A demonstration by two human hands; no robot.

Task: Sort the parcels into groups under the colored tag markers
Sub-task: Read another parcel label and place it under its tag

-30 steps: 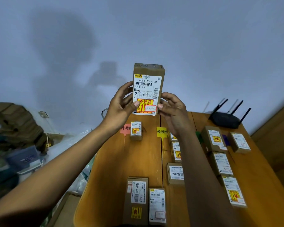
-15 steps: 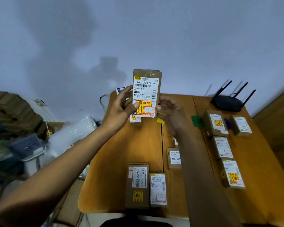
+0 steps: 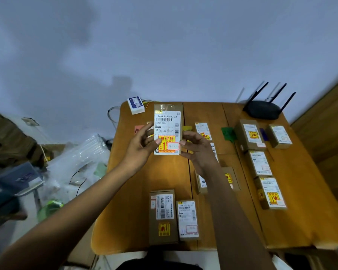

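I hold a tall brown parcel [image 3: 168, 129] with a white label and a yellow fragile sticker upright above the wooden table [image 3: 129, 191]. My left hand [image 3: 142, 147] grips its lower left edge and my right hand [image 3: 199, 151] its lower right edge. Behind it lie a pink tag [image 3: 139, 129], partly hidden, a yellow tag [image 3: 186, 129] and a green tag [image 3: 228, 133]. A purple tag [image 3: 263, 133] shows between two boxes at the right. Two parcels [image 3: 163, 215] [image 3: 187, 219] lie at the near edge. Three parcels [image 3: 249, 134] [image 3: 259, 164] [image 3: 271, 191] line up below the green tag.
A black router [image 3: 263, 110] with antennas stands at the far right corner. A small white device [image 3: 136, 105] sits at the far left corner. Clear plastic wrap [image 3: 80, 160] and stacked cardboard [image 3: 8, 139] fill the floor to the left. More parcels [image 3: 203, 131] lie under the yellow tag.
Both hands have brought the parcel down from in front of the wall to just above the table's far left part. My view has tilted down toward the table.
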